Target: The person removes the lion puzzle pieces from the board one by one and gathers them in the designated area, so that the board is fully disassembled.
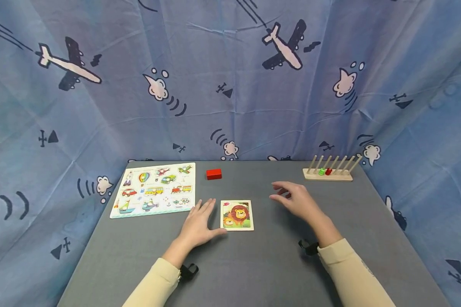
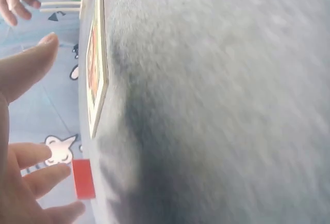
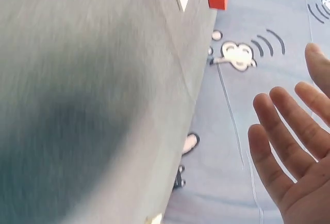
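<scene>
A small square picture puzzle with a lion [image 1: 237, 215] lies flat on the grey table. Just left of it is my left hand [image 1: 198, 227], fingers spread, thumb pointing toward the puzzle's lower left corner; nothing is in its grasp. In the left wrist view the puzzle [image 2: 97, 69] appears edge-on, apart from the thumb. My right hand [image 1: 297, 200] hovers over the table to the puzzle's right, with loosely bent fingers and no object between them. The right wrist view shows that same hand [image 3: 301, 152] with its fingers apart and the palm bare.
A vehicle puzzle board [image 1: 153, 190] lies at the back left, close to my left fingertips. Behind the lion puzzle sits a red block [image 1: 214, 174]. A wooden peg stand [image 1: 328, 175] with green and red beads stands back right. Blue patterned cloth [image 1: 230, 85] hangs behind the table.
</scene>
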Demonstrator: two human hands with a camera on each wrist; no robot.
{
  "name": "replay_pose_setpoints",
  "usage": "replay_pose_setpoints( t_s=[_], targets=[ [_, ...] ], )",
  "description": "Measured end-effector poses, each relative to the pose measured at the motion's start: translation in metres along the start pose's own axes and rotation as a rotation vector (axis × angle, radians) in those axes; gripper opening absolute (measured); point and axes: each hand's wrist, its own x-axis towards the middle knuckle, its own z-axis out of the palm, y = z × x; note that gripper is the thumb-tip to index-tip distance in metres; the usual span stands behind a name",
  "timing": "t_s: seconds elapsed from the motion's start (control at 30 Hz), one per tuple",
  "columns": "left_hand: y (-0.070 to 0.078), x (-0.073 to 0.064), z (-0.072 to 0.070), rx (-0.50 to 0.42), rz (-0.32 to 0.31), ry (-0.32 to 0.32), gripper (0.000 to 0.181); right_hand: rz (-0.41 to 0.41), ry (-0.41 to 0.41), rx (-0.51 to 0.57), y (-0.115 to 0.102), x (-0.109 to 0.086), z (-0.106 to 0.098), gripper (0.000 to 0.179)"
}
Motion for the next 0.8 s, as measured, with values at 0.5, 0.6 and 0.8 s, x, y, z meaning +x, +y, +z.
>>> replay_pose_setpoints(
  t_s=[0.5, 0.6, 0.8],
  targets=[
    [0.007, 0.012, 0.019, -0.012, -0.036, -0.053, 0.104, -0.002, -0.085, 0.065, -0.027, 0.025, 0.061, 0.04],
    [0.006, 0.011, 0.02, -0.006, -0.048, -0.074, 0.101, 0.009, -0.12, 0.071, -0.032, 0.029, 0.074, 0.04],
    [0.006, 0.012, 0.022, -0.005, -0.057, -0.084, 0.093, 0.0, -0.178, 0.092, -0.042, 0.039, 0.093, 0.039]
  ],
)
